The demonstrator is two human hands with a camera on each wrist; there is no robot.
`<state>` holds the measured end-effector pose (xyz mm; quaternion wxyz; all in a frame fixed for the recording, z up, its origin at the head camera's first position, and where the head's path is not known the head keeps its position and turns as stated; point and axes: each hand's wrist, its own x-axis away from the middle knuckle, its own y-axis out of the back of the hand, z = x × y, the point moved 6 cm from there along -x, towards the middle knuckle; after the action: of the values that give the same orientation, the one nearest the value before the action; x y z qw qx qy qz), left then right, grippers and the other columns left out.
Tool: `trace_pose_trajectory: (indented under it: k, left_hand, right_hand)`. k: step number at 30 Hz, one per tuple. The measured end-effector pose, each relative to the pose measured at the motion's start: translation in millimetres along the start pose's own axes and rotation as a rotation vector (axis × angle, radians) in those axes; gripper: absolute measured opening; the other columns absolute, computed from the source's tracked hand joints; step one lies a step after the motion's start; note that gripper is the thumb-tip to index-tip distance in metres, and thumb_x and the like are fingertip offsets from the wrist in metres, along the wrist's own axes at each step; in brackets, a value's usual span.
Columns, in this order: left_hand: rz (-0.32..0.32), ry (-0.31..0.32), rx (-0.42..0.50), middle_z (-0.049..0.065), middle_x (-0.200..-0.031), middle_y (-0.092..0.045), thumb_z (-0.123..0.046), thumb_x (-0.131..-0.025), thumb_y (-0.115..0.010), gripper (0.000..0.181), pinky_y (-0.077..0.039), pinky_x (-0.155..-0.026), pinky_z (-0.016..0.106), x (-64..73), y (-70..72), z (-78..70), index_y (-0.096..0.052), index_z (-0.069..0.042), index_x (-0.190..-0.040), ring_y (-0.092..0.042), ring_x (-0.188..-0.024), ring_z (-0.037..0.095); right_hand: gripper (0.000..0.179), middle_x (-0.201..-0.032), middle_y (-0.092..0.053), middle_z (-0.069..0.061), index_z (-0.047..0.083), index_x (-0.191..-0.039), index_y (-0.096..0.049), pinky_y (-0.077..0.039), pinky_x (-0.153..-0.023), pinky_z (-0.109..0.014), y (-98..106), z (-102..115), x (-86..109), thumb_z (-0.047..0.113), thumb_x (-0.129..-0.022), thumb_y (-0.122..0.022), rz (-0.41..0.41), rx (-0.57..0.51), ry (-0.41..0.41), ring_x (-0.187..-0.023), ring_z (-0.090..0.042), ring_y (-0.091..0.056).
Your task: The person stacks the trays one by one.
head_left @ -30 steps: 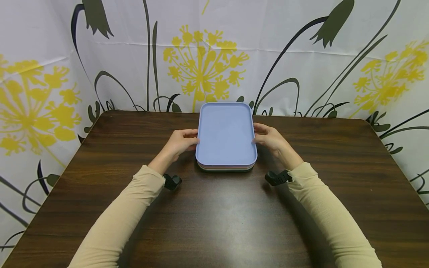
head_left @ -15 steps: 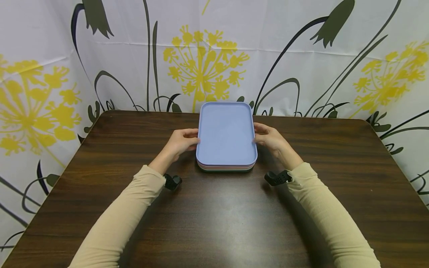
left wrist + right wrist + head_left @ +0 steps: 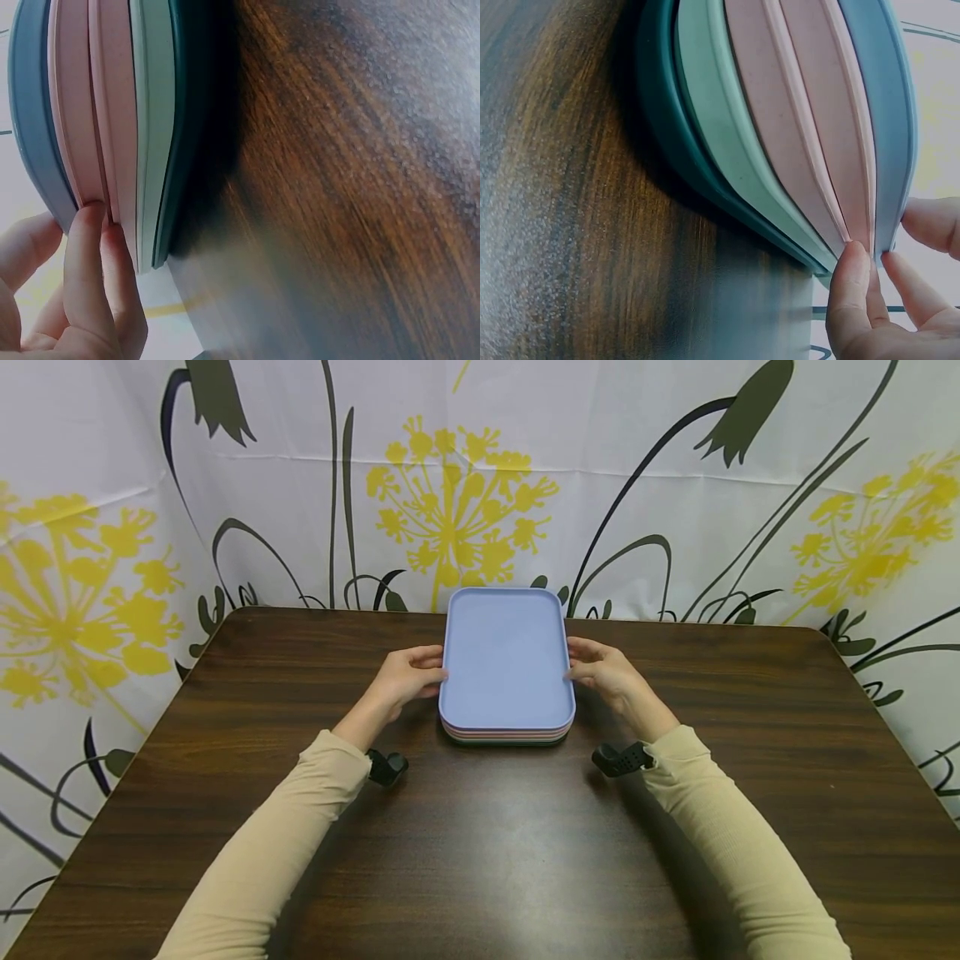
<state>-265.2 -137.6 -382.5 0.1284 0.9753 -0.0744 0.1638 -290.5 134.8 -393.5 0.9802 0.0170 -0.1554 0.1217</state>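
Observation:
A stack of rounded rectangular trays rests on the dark wooden table. In the head view the light blue tray (image 3: 506,660) lies on top, its inside bare. Beneath it the wrist views show two pink trays (image 3: 810,97), a light green tray (image 3: 154,112) and a dark green tray (image 3: 660,105) at the bottom. My left hand (image 3: 408,675) holds the stack's left side, thumb by the blue rim, fingertips against the pink sides. On the opposite side my right hand (image 3: 603,672) grips likewise, thumb at the blue rim and fingers on the blue and pink edges.
The brown wood-grain table (image 3: 480,860) extends toward me and to both sides. Behind it hangs a white cloth (image 3: 637,427) printed with yellow and dark green flowers. Each wrist wears a black strap (image 3: 622,758) below a beige sleeve (image 3: 742,835).

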Motion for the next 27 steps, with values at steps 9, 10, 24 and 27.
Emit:
trace_pose_trajectory:
  k: [9,10,24,27]
  left_hand:
    - [0.012,0.001,0.011,0.019,-0.145,-0.046,-0.005,-0.095,-0.054,0.054,-0.048,-0.103,0.040,0.3,0.4,0.3,-0.037,-0.006,-0.146,-0.050,-0.129,0.030]
    - [0.013,0.001,0.013,0.019,-0.145,-0.046,-0.005,-0.095,-0.054,0.054,-0.048,-0.103,0.040,0.3,0.4,0.3,-0.037,-0.006,-0.146,-0.050,-0.129,0.030]
    - [0.007,0.011,0.033,0.018,-0.145,-0.044,-0.014,-0.099,-0.046,0.049,-0.049,-0.102,0.037,2.0,0.6,-1.7,-0.038,-0.002,-0.145,-0.049,-0.130,0.028]
    - [0.003,0.015,0.031,0.019,-0.145,-0.044,-0.015,-0.100,-0.044,0.048,-0.049,-0.102,0.038,2.1,1.0,-1.9,-0.037,-0.001,-0.145,-0.048,-0.131,0.029]
  right_hand:
    - [0.070,-0.153,-0.027,-0.021,-0.001,-0.150,-0.025,-0.046,-0.076,-0.007,-0.8,0.2,1.8,-0.015,-0.086,-0.048,0.009,-0.001,-0.007,-0.137,-0.028,-0.034]
    - [0.069,-0.153,-0.027,-0.022,-0.001,-0.150,-0.024,-0.046,-0.076,-0.007,-0.8,0.3,1.7,-0.015,-0.086,-0.048,0.012,0.000,-0.006,-0.137,-0.029,-0.034]
    - [0.058,-0.141,-0.037,-0.016,-0.002,-0.148,-0.028,-0.040,-0.110,-0.031,0.7,1.7,4.0,-0.004,-0.093,-0.044,-0.003,-0.007,-0.002,-0.101,-0.004,-0.050]
    - [0.055,-0.140,-0.040,-0.017,-0.002,-0.148,-0.028,-0.037,-0.113,-0.036,2.0,2.3,5.3,-0.001,-0.095,-0.041,-0.012,-0.008,0.007,-0.095,-0.002,-0.052]
